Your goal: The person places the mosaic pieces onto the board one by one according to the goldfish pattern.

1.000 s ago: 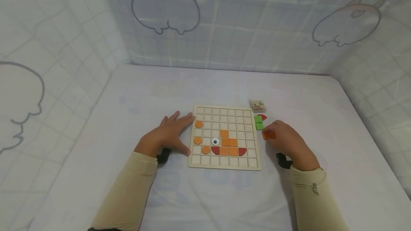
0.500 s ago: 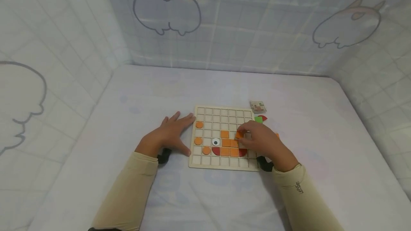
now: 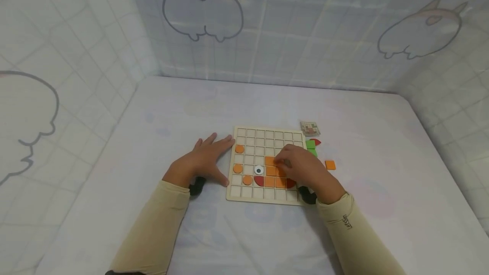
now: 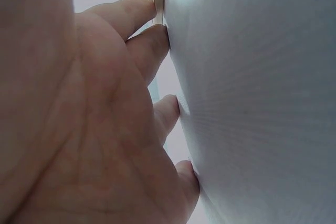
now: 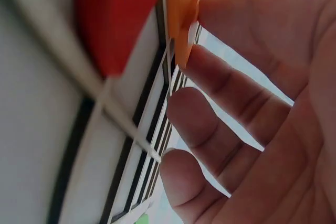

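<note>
A pale wooden grid board point(image 3: 252, 196) lies on the table, with orange square tiles point(image 3: 269, 181), orange round pieces point(image 3: 238, 168), a white eye piece point(image 3: 258, 170) and red curved pieces point(image 3: 259, 180) in its cells. Along its left edge, my left hand point(image 3: 198, 160) rests with spread fingers, thumb and fingertips touching the frame. Over the board's right half, my right hand point(image 3: 303, 166) pinches an orange square tile point(image 5: 185, 40) between thumb and index finger. That tile stands tilted against the grid in the right wrist view; from above, the hand mostly hides it.
Right of the board lie green square tiles point(image 3: 311, 144), a red piece point(image 3: 316, 141) partly behind them, and a loose orange square tile point(image 3: 330, 165). A small patterned card point(image 3: 310, 128) sits at the upper right corner. A printed curtain point(image 3: 290, 33) rises behind the table.
My right hand has taken an orange square tile from the right of the board and carried it left over the grid. Another orange tile stays behind on the table. My left hand holds its place.
</note>
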Action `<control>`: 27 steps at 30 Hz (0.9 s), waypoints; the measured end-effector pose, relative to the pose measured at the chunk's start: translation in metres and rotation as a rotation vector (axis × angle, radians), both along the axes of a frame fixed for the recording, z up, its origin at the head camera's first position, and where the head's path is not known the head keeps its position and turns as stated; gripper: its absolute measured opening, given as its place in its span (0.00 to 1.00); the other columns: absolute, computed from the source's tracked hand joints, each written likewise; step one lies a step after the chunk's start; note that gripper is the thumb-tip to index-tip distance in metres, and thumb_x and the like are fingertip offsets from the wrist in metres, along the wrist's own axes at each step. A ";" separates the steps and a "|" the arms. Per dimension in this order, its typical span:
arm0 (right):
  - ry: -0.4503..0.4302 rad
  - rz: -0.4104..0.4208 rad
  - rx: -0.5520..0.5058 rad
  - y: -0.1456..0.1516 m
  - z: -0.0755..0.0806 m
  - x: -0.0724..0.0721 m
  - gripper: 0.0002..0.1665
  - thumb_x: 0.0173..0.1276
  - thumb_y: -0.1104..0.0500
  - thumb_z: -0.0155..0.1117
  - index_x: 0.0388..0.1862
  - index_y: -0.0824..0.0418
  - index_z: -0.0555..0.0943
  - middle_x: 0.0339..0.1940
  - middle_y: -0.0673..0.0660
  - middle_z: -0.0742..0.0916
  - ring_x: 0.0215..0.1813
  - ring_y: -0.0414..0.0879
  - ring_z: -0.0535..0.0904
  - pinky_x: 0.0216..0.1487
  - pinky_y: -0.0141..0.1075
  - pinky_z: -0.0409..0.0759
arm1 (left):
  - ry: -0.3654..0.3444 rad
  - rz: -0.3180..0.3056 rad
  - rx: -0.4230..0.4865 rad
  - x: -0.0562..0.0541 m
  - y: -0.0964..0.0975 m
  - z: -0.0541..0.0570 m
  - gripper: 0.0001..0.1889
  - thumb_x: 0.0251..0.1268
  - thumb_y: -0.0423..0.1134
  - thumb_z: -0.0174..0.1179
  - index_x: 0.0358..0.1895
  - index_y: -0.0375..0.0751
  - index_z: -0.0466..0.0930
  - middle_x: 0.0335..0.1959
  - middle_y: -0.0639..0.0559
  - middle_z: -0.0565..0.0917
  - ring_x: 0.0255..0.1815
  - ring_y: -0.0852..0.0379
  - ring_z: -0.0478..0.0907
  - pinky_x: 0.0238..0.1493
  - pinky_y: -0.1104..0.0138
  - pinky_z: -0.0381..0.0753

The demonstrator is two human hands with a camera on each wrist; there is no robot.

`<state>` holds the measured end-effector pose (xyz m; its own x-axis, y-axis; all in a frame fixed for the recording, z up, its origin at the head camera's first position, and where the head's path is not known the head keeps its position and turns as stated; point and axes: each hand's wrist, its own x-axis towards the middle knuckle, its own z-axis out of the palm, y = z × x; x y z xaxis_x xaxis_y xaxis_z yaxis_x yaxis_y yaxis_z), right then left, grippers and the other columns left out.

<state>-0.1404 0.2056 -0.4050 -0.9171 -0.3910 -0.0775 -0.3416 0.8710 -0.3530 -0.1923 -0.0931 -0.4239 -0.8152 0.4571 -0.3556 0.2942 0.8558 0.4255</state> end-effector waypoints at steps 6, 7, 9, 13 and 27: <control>-0.002 0.019 0.027 -0.002 0.002 0.001 0.12 0.68 0.52 0.70 0.47 0.53 0.89 0.48 0.48 0.85 0.51 0.45 0.80 0.57 0.42 0.82 | -0.008 0.004 0.003 0.000 0.000 0.002 0.70 0.31 0.59 0.85 0.83 0.62 0.49 0.85 0.61 0.48 0.86 0.45 0.29 0.81 0.38 0.28; -0.001 0.012 0.037 -0.002 0.002 0.001 0.12 0.67 0.51 0.70 0.47 0.53 0.89 0.48 0.47 0.85 0.51 0.45 0.80 0.57 0.42 0.82 | -0.009 0.004 0.003 0.000 0.001 0.002 0.69 0.32 0.59 0.85 0.83 0.62 0.49 0.85 0.61 0.48 0.86 0.45 0.29 0.81 0.38 0.28; 0.005 0.003 0.055 -0.002 0.001 0.002 0.13 0.67 0.49 0.70 0.46 0.52 0.89 0.48 0.47 0.86 0.51 0.45 0.80 0.57 0.42 0.82 | -0.011 0.003 0.002 0.000 0.001 0.002 0.69 0.32 0.58 0.85 0.83 0.62 0.49 0.85 0.60 0.48 0.86 0.45 0.29 0.81 0.39 0.28; -0.007 -0.009 0.050 -0.004 0.002 0.003 0.17 0.66 0.46 0.72 0.46 0.54 0.88 0.49 0.48 0.85 0.52 0.46 0.80 0.57 0.43 0.82 | -0.011 0.004 -0.004 0.001 0.002 0.004 0.69 0.33 0.58 0.85 0.83 0.62 0.48 0.85 0.61 0.47 0.86 0.45 0.29 0.81 0.39 0.28; -0.051 -0.067 0.042 0.003 0.002 0.006 0.25 0.67 0.41 0.70 0.54 0.56 0.86 0.56 0.52 0.84 0.58 0.48 0.80 0.61 0.46 0.81 | -0.012 0.009 -0.007 0.001 0.002 0.003 0.69 0.33 0.58 0.85 0.83 0.62 0.49 0.85 0.61 0.48 0.86 0.45 0.29 0.82 0.40 0.28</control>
<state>-0.1349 0.2082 -0.4026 -0.9355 -0.3244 -0.1401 -0.2645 0.9058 -0.3309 -0.1916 -0.0913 -0.4211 -0.8147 0.4475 -0.3687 0.2814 0.8611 0.4235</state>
